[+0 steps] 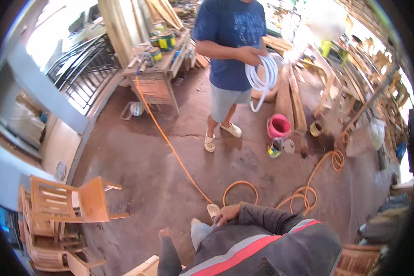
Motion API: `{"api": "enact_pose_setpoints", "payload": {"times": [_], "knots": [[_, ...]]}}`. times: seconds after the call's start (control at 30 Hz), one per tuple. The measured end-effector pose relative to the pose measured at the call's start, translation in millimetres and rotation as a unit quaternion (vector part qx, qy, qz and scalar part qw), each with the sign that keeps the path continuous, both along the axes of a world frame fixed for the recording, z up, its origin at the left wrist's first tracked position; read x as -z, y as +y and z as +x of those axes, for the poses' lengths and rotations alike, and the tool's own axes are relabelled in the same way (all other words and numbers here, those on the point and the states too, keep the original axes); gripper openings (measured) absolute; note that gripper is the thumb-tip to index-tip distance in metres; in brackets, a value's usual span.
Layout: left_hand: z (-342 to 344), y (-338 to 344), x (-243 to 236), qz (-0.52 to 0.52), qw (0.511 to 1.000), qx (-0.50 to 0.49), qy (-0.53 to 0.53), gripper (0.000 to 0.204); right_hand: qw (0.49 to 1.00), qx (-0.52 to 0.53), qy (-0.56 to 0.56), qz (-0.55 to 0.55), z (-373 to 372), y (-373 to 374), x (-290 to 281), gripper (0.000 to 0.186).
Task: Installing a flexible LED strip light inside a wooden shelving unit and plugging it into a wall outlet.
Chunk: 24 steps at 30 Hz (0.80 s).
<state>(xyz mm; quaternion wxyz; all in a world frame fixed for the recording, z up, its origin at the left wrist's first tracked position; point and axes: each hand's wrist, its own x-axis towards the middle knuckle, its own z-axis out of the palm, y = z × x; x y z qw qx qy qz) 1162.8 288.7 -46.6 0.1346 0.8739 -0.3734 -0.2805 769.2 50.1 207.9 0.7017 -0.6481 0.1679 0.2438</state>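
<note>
Wooden chairs (89, 200) stand on the brown floor (138, 177), left of a can-strewn tabletop (163, 67). The left hand (164, 233), mostly sleeve-hidden, is near a pale wooden piece (145, 267) cut off below; its grip cannot be told. An orange hose (172, 146) crosses the floor toward the right hand (227, 214), curled at the waist, contents hidden. Glare blurs the timber (349, 87) rightward.
</note>
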Motion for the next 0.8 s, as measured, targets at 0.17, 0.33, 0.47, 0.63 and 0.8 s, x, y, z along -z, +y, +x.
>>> {"api": "enact_pose_setpoints", "payload": {"times": [0.17, 0.33, 0.47, 0.63, 0.8], "knots": [[-21, -133, -51, 0.064, 0.977, 0.176, 0.099, 0.024, 0.916, 0.351, 0.061, 0.187, -34, 4, 61, 0.044], [-44, -141, -37, 0.143, 0.885, 0.444, -0.011, 0.029, 0.809, 0.558, 0.140, 0.122, -56, 5, 169, 0.031], [-80, -167, -89, 0.124, 0.921, 0.367, 0.045, 0.027, 0.837, 0.384, 0.279, -0.273, -102, 64, 277, 0.022], [31, -176, 4, 0.141, 0.896, 0.421, 0.026, 0.039, 0.880, 0.081, 0.239, -0.402, -13, 67, 164, 0.024], [114, -199, -14, 0.197, 0.823, 0.521, -0.108, 0.034, 0.810, 0.312, 0.375, -0.325, 13, 84, 174, 0.030]]}}
